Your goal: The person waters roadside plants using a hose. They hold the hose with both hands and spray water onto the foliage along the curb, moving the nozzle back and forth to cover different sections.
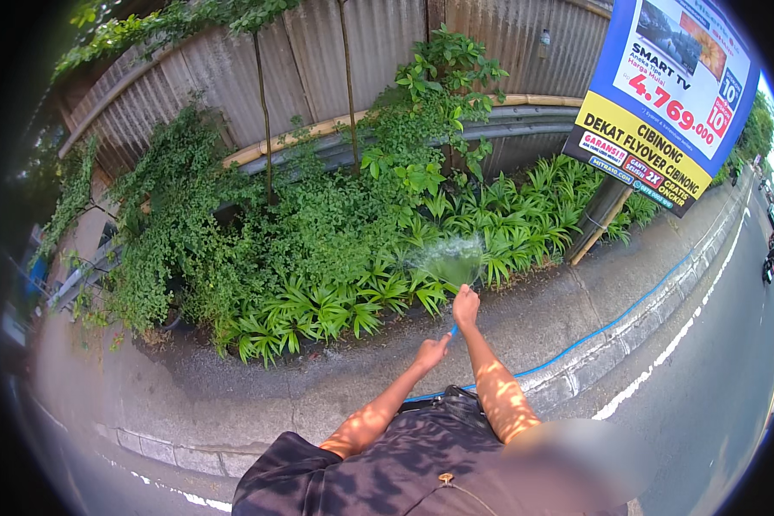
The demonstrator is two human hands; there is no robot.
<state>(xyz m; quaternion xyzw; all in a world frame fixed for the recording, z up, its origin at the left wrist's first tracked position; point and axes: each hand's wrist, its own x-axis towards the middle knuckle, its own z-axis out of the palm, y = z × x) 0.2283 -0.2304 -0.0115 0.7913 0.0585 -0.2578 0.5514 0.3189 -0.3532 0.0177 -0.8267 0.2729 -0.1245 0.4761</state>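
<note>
A blue garden hose [453,329] runs between my two hands. My right hand [467,306] is closed around its outlet end, and a fan of water [455,258] sprays from there over the plants. Lower and to the left, my left hand [431,352] grips the same hose, with the thumb up along it. The spray lands among strappy green plants [509,222] and a leafy shrub [335,226] at the bed's edge. The hose's outlet itself is hidden by my right fingers.
The wet concrete sidewalk [245,380] ends at a kerb [574,377], with the hose lying along it. A signboard [658,109] stands on a post [596,216] at right. Corrugated metal fencing [374,58] backs the bed. On the road [703,387] is a motorcycle [771,258].
</note>
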